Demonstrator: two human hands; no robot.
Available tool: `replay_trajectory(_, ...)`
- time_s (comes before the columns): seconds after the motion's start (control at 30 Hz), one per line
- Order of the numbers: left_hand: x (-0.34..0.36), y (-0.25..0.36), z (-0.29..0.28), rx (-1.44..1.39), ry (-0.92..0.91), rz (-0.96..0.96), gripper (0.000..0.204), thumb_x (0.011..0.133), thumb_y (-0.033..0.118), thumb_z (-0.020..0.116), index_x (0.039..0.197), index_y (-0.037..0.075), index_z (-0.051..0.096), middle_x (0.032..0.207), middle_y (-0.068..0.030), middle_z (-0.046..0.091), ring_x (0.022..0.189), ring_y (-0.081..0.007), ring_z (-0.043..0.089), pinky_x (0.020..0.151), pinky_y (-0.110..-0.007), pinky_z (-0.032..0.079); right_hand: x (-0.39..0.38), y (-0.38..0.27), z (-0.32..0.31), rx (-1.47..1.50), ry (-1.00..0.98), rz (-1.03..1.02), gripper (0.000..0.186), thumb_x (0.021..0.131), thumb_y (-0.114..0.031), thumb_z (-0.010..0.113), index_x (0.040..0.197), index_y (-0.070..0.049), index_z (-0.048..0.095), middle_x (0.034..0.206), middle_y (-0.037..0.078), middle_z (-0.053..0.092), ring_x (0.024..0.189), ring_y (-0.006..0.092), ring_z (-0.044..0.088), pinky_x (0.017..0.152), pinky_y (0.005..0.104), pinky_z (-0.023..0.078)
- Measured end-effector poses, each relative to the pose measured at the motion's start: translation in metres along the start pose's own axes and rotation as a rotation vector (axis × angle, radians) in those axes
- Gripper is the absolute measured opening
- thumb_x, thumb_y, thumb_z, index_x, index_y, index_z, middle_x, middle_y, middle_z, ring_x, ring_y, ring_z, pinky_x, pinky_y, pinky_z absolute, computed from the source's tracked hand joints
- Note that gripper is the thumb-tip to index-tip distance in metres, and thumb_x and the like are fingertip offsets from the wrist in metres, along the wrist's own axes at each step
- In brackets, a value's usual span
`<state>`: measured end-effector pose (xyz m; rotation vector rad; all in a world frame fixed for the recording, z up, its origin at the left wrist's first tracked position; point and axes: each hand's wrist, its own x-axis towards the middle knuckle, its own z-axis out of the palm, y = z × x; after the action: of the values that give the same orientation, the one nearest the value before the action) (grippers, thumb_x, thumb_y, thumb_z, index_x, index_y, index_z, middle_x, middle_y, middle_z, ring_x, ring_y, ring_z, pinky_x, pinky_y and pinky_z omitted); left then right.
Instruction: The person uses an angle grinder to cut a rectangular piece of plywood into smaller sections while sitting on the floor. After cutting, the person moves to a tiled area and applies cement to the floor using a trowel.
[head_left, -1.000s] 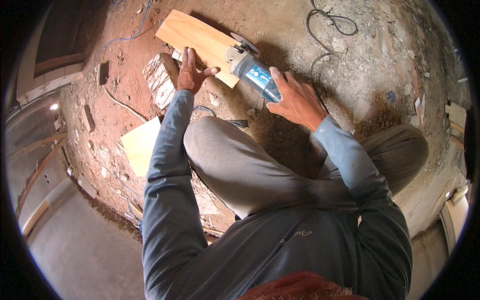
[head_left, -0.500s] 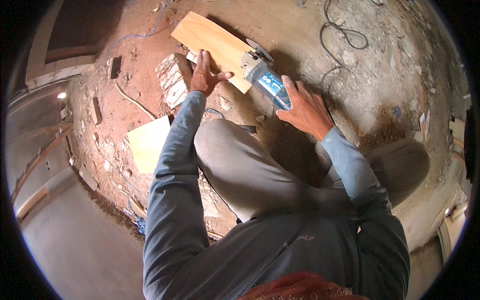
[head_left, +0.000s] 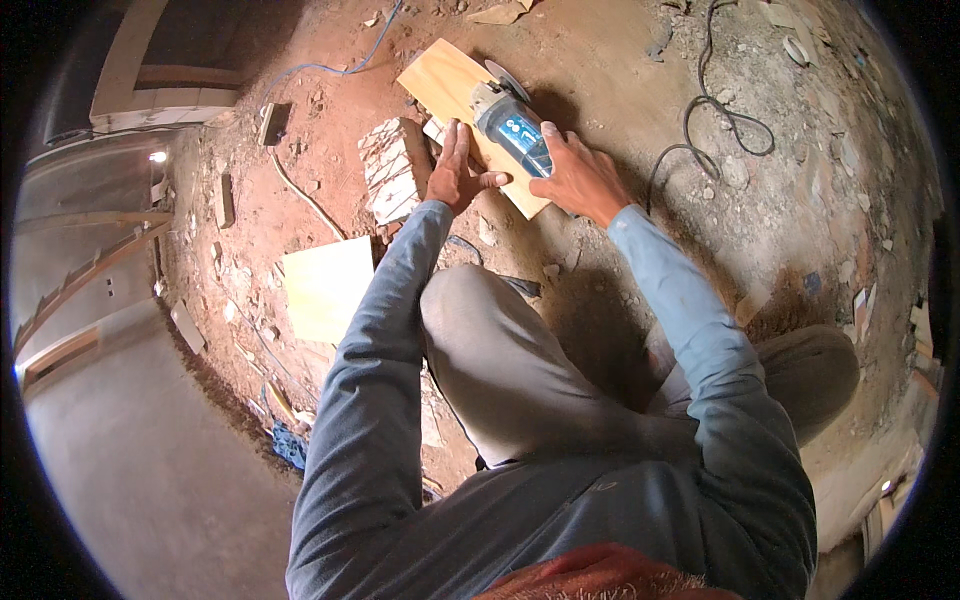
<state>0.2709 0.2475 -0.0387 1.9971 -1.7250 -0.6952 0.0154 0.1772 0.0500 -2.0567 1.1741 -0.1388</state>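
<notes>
Editor: What is in the right hand?

Reporter: A seated worker's bare right hand [head_left: 588, 180] wraps the rear of a blue-cased angle grinder [head_left: 518, 135] with a grey head. The grip is closed around the casing, thumb on the near side, fingers over the other.

Editor: And the left?

Reporter: The bare left hand [head_left: 458, 182] lies open, fingers together and extended, thumb spread wide, at the left long edge of a long, flat, wood-toned rectangular panel [head_left: 441, 75]. It presses there rather than closing around anything.

Editor: Where is the panel?

Reporter: On the dirt side of the scene, ahead of the worker's bent knee in grey trousers [head_left: 500, 345], slanting from upper left to lower right. The grinder's head sits over it, and the thin round disc [head_left: 508, 78] stands at its right long edge. Whether disc and panel touch, I cannot tell.

Editor: What surrounds the work?

Reporter: A pale, rough block scored with dark lines [head_left: 392, 168] sits just left of the panel, beside the left hand. Nearer the worker, left of the left forearm, lies a pale yellow, roughly square flat sheet [head_left: 328, 290]. A black cord [head_left: 703, 97] loops over rubble at right; a thin blue cable [head_left: 345, 71] curves across reddish earth at upper left.
</notes>
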Motion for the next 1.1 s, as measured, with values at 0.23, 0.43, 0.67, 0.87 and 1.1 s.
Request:
replay_trajectory(0.23,-0.003,0.006,-0.006,-0.011,-0.063,-0.037,0.137,0.065,0.074,0.078,0.156,-0.008,0.016,0.164,-0.0312,0.009,0.154,-0.0361,0.010,0.125,-0.039,0.018,0.063,-0.011,0.008,0.014,0.007,-0.065,0.085,0.074,-0.033,0.068,0.145,0.002,0.037,0.127,0.033,0.057,0.115,0.0484,0.060,0.098,0.0530,0.049)
replay_trajectory(0.43,0.001,0.005,-0.009,0.073,-0.082,-0.038,0.137,0.064,0.068,0.082,0.155,-0.010,0.016,0.163,-0.0322,0.010,0.153,-0.0388,0.014,0.125,-0.039,0.020,0.122,-0.035,0.022,0.028,0.064,-0.084,0.075,0.076,-0.033,0.070,0.137,0.001,0.044,0.126,0.031,0.059,0.113,0.0469,0.062,0.099,0.0502,0.051)
replay_trajectory(0.67,0.002,0.018,-0.017,0.152,-0.136,-0.067,0.135,0.066,0.069,0.080,0.155,-0.009,0.016,0.163,-0.0322,0.011,0.153,-0.0385,0.014,0.124,-0.039,0.021,0.180,-0.056,0.031,0.089,0.016,-0.078,0.082,0.073,-0.034,0.069,0.143,-0.001,0.042,0.132,0.029,0.056,0.119,0.0472,0.058,0.101,0.0506,0.048)
replay_trajectory(0.87,0.001,0.023,-0.019,0.129,-0.130,-0.073,0.136,0.065,0.071,0.079,0.156,-0.007,0.016,0.163,-0.0318,0.011,0.153,-0.0387,0.015,0.123,-0.040,0.024,0.202,-0.062,0.038,0.087,0.009,-0.062,0.090,0.073,-0.036,0.069,0.150,-0.003,0.037,0.135,0.029,0.054,0.121,0.0467,0.057,0.103,0.0489,0.047)
replay_trajectory(1.1,0.001,0.015,-0.014,0.110,-0.100,-0.048,0.137,0.064,0.073,0.078,0.156,-0.006,0.015,0.163,-0.0311,0.011,0.153,-0.0388,0.016,0.123,-0.040,0.025,0.198,-0.063,0.042,0.066,0.075,-0.091,0.081,0.073,-0.033,0.070,0.141,0.002,0.043,0.128,0.030,0.059,0.117,0.0435,0.062,0.099,0.0476,0.050)
